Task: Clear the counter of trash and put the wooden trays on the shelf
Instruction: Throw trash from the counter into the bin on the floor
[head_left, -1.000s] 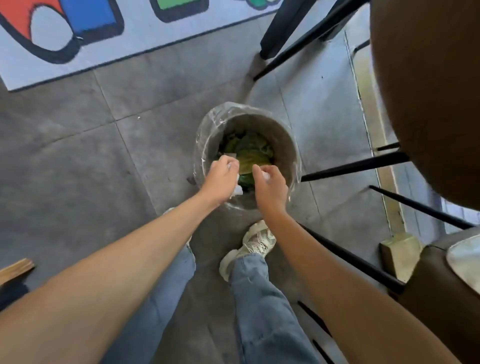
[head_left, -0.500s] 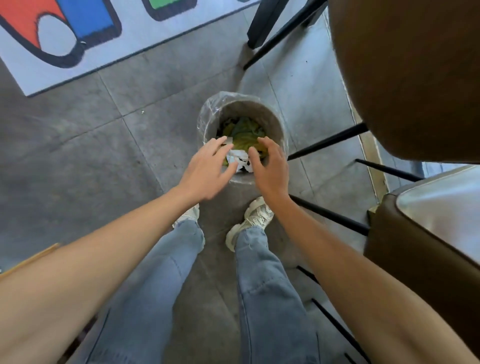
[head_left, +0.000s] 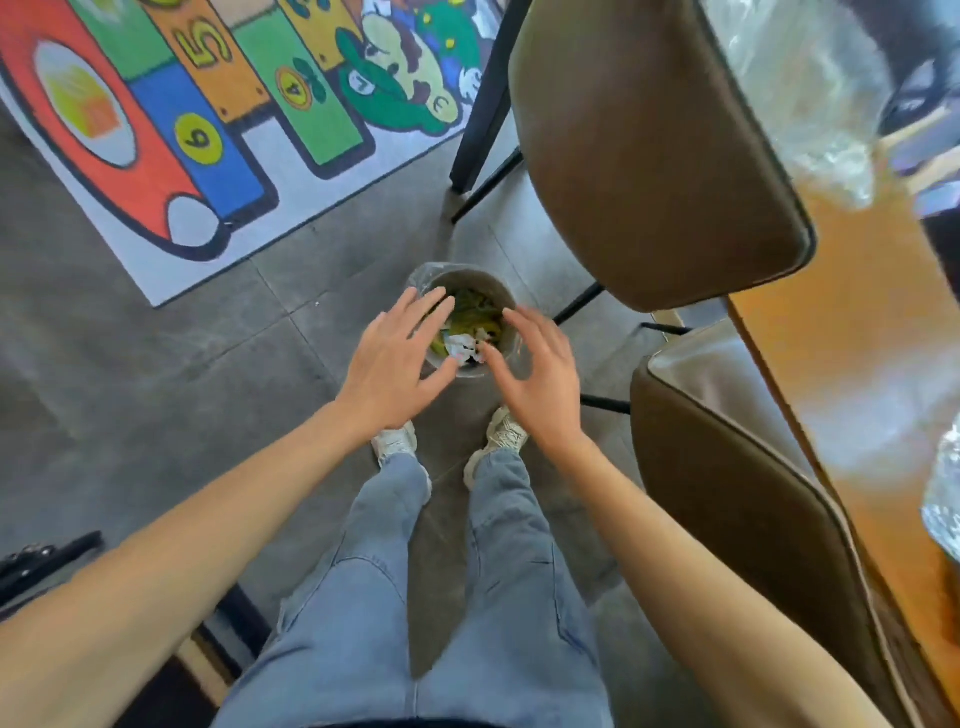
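Trash (head_left: 464, 340), seen from the head camera as crumpled white paper scraps lying on green and yellow waste, sits inside a small round bin (head_left: 470, 278) lined with a clear plastic bag, which stands on the grey tiled floor (head_left: 156, 364) directly in front of the person's two pale sneakers. Left hand (head_left: 397, 366) is held above the bin's left rim, palm down, fingers spread and straight, gripping nothing. Right hand (head_left: 537, 371) is held above the bin's right rim, fingers loosely splayed and slightly curled, likewise empty; its fingertips are motion-blurred. Neither hand touches the trash or the bin as far as can be seen. Both forearms are bare, and blue jeans cover the legs below them. To the right of the bin stand two brown padded chairs (head_left: 654, 150) on black metal legs, one near the top of the view and one lower down, both pushed up to a wooden counter (head_left: 852, 322) along the right edge. Crinkled clear plastic wrap (head_left: 800, 88) lies on the counter's far end, and another piece shows at the right border. A colourful numbered play mat (head_left: 171, 104) covers the floor at upper left.
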